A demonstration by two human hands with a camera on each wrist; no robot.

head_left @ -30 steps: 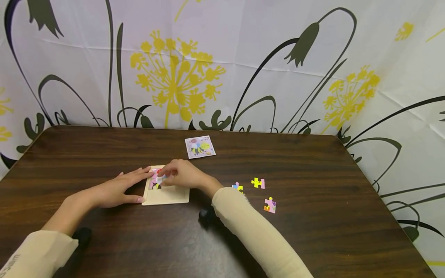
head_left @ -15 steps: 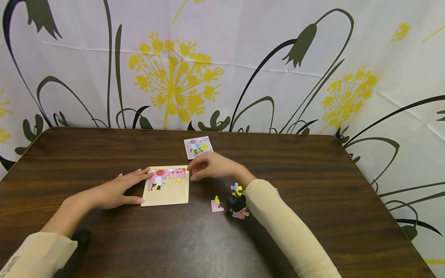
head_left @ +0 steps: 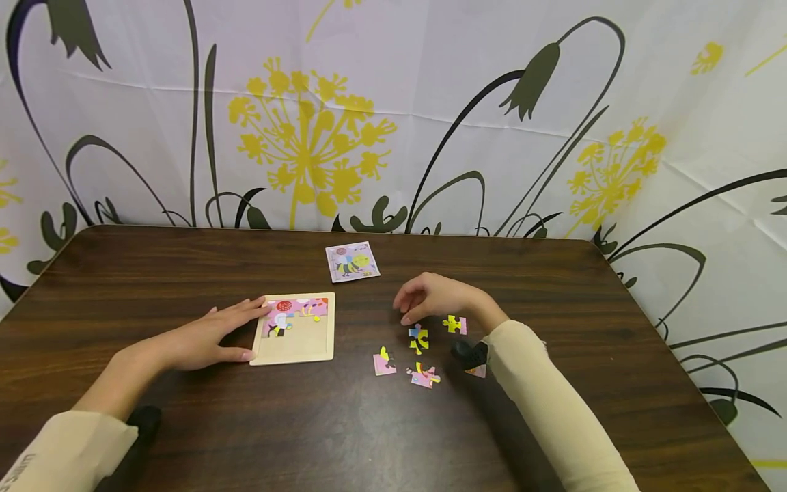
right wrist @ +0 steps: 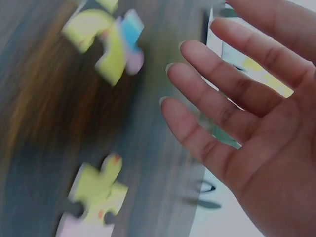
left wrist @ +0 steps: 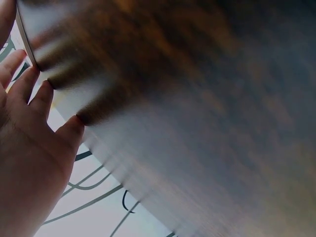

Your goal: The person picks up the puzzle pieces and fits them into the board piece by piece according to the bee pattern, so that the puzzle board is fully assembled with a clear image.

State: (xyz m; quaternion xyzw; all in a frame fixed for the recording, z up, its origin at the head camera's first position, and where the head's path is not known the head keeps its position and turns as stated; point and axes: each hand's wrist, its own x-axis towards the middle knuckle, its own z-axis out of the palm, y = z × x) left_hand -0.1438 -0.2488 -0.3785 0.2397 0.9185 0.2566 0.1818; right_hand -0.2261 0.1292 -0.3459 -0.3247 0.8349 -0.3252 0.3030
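A wooden puzzle tray (head_left: 300, 346) lies on the dark table (head_left: 295, 430), with several pink pieces fitted along its top row. My left hand (head_left: 205, 336) lies flat beside it, fingertips touching its left edge; in the left wrist view that hand (left wrist: 29, 148) is blurred against the table. My right hand (head_left: 428, 298) hovers with relaxed fingers, holding nothing, just above a blue-and-yellow piece (head_left: 419, 337) and beside a yellow piece (head_left: 456, 324). The right wrist view shows the hand (right wrist: 222, 98) empty over the blue-and-yellow piece (right wrist: 111, 42) and the yellow piece (right wrist: 94, 197).
A reference card (head_left: 352, 262) with a bee picture lies behind the tray. More loose pieces lie nearer me: a pink one (head_left: 384, 362), another (head_left: 423, 374), and one (head_left: 476, 371) half hidden by my right wrist. A flowered cloth hangs behind the table.
My right hand left the tray and moved right, to above the loose pieces. More fitted pieces now show in the tray's top row. The left hand stayed put.
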